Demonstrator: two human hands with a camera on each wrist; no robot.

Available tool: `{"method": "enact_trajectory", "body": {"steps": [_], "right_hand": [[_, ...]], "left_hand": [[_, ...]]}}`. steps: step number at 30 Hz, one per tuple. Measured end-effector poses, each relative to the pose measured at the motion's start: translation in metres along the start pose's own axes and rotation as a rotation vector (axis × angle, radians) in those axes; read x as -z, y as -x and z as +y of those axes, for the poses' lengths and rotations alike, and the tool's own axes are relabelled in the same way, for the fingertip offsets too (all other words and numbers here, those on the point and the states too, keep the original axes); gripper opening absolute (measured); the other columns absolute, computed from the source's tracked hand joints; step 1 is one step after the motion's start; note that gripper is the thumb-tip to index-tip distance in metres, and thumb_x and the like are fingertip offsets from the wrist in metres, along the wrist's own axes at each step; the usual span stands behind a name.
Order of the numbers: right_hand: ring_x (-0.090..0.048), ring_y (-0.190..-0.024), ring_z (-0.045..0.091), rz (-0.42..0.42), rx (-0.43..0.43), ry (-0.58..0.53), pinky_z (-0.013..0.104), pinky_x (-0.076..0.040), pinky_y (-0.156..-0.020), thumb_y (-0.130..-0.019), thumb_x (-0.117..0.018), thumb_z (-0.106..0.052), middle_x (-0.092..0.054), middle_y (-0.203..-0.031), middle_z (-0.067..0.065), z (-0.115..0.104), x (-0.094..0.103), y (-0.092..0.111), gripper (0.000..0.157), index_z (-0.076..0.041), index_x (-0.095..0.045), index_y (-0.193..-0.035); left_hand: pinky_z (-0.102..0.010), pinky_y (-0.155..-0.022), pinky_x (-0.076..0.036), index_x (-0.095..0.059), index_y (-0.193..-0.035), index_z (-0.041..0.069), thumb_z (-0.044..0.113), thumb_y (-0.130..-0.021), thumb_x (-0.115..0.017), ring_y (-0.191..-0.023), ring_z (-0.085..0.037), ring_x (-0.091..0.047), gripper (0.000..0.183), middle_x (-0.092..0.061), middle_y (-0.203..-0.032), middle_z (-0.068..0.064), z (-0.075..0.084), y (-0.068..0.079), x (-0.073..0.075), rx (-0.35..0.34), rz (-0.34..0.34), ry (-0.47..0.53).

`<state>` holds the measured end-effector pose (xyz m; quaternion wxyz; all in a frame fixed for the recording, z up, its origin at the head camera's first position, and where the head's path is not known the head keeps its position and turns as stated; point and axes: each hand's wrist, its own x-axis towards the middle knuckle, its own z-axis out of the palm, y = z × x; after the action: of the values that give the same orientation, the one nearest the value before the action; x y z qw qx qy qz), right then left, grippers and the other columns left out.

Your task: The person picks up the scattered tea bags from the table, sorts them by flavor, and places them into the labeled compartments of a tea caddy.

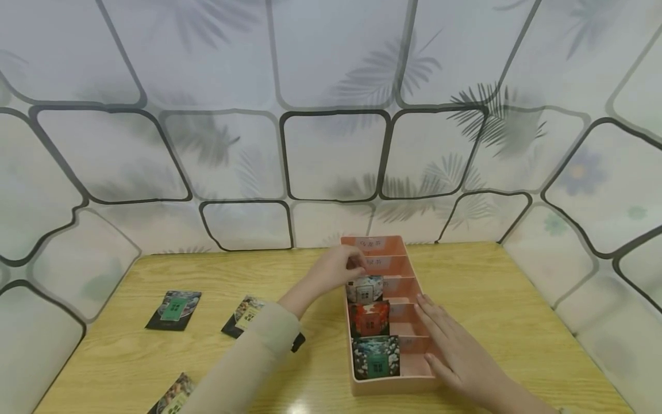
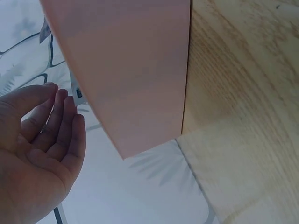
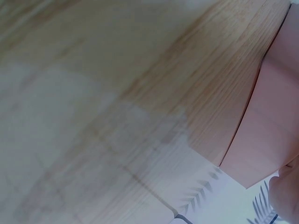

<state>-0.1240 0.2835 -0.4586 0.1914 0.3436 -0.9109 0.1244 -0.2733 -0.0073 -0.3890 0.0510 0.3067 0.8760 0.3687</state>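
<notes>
A long pink box (image 1: 383, 384) with several compartments in a row stands on the table. Its three nearest compartments hold sachets: a green-labelled one (image 1: 376, 357) in front, a red one (image 1: 369, 319) behind it, then a grey one (image 1: 365, 290). My left hand (image 1: 333, 270) hovers over the box's left edge, fingertips close above the grey sachet. In the left wrist view, the thumb and loosely bent fingers (image 2: 60, 126) show nothing between them; a sachet corner (image 2: 77, 91) peeks out beyond. Along the right side of the box rests my right hand (image 1: 460, 351), fingers extended against the rim.
On the table (image 1: 481, 287) to the left lie a green-labelled sachet (image 1: 173, 310) and a yellow-labelled one (image 1: 243, 315), partly behind the left sleeve (image 1: 248, 356). Another sachet (image 1: 173, 395) lies near the front edge. Patterned fabric (image 1: 336, 155) encloses the back and sides.
</notes>
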Motion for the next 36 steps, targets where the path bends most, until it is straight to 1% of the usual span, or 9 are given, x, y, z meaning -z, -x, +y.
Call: {"method": "enact_trajectory", "body": {"steps": [3,7,12,16,20,23,26,30,36], "right_hand": [[-0.011,-0.167,0.012,-0.014,-0.012,0.003,0.018,-0.001,-0.133,-0.094,-0.071,-0.022,-0.036,-0.170,0.023,0.000,0.000,0.001,0.082,0.003,-0.035,-0.163],[-0.011,-0.167,0.011,-0.010,-0.012,0.009,0.017,-0.001,-0.132,-0.095,-0.071,-0.023,-0.036,-0.170,0.023,-0.001,-0.001,0.001,0.082,0.003,-0.035,-0.163],[-0.014,-0.167,0.013,0.004,0.001,0.017,0.017,-0.002,-0.133,-0.095,-0.071,-0.024,-0.037,-0.169,0.023,0.000,-0.001,0.001,0.081,0.004,-0.036,-0.162],[-0.011,-0.167,0.012,-0.021,-0.014,0.019,0.018,-0.001,-0.133,-0.094,-0.071,-0.022,-0.036,-0.170,0.022,0.000,-0.001,0.002,0.082,0.003,-0.035,-0.163],[-0.010,-0.167,0.011,-0.029,-0.022,0.021,0.017,-0.001,-0.133,-0.094,-0.071,-0.022,-0.036,-0.170,0.022,0.001,-0.002,0.002,0.082,0.003,-0.035,-0.163],[-0.012,-0.167,0.012,-0.009,-0.004,0.023,0.018,-0.002,-0.133,-0.095,-0.071,-0.023,-0.036,-0.170,0.022,0.001,-0.002,0.002,0.080,0.003,-0.036,-0.162],[-0.016,-0.166,0.015,0.024,0.024,0.026,0.019,-0.004,-0.133,-0.096,-0.070,-0.025,-0.036,-0.171,0.021,0.001,-0.002,0.001,0.079,0.005,-0.038,-0.161],[-0.018,-0.166,0.016,0.052,0.043,0.026,0.019,-0.005,-0.134,-0.097,-0.069,-0.027,-0.031,-0.174,0.017,0.001,-0.002,0.000,0.077,0.006,-0.039,-0.160],[-0.016,-0.166,0.014,0.033,0.028,0.019,0.018,-0.004,-0.133,-0.095,-0.071,-0.024,-0.026,-0.176,0.012,0.001,-0.002,0.001,0.079,0.006,-0.039,-0.160]], "left_hand": [[-0.026,-0.077,-0.057,-0.078,-0.103,0.009,0.008,-0.102,-0.071,-0.086,-0.013,-0.068,0.008,-0.077,-0.101,-0.006,0.001,0.002,0.005,-0.001,0.009,-0.001],[-0.027,-0.078,-0.058,-0.078,-0.104,0.008,0.009,-0.102,-0.071,-0.086,-0.014,-0.069,0.008,-0.077,-0.101,-0.005,-0.001,0.004,0.012,-0.010,0.024,-0.052],[-0.030,-0.080,-0.059,-0.078,-0.104,0.006,0.008,-0.102,-0.071,-0.088,-0.017,-0.070,0.008,-0.077,-0.099,-0.006,-0.004,0.006,0.024,-0.036,0.037,-0.105],[-0.032,-0.081,-0.060,-0.078,-0.103,0.005,0.009,-0.102,-0.072,-0.089,-0.018,-0.071,0.007,-0.078,-0.098,-0.007,-0.009,0.012,0.036,-0.029,0.050,-0.131],[-0.035,-0.082,-0.061,-0.077,-0.103,0.006,0.010,-0.101,-0.073,-0.089,-0.019,-0.072,0.006,-0.077,-0.098,-0.007,-0.016,0.021,0.050,0.003,0.076,-0.146],[-0.037,-0.083,-0.061,-0.077,-0.102,0.008,0.010,-0.101,-0.073,-0.088,-0.019,-0.072,0.005,-0.077,-0.097,-0.007,-0.023,0.029,0.063,0.028,0.101,-0.159],[-0.039,-0.082,-0.061,-0.077,-0.101,0.006,0.008,-0.100,-0.074,-0.087,-0.020,-0.072,0.004,-0.077,-0.095,-0.008,-0.031,0.038,0.076,0.046,0.122,-0.168],[-0.041,-0.083,-0.061,-0.076,-0.100,0.006,0.009,-0.100,-0.073,-0.087,-0.021,-0.072,0.005,-0.077,-0.095,-0.009,-0.043,0.050,0.093,0.075,0.136,-0.176],[-0.045,-0.083,-0.061,-0.076,-0.101,0.006,0.008,-0.101,-0.071,-0.090,-0.025,-0.073,0.005,-0.077,-0.098,-0.011,-0.061,0.072,0.115,0.113,0.162,-0.179]]}}
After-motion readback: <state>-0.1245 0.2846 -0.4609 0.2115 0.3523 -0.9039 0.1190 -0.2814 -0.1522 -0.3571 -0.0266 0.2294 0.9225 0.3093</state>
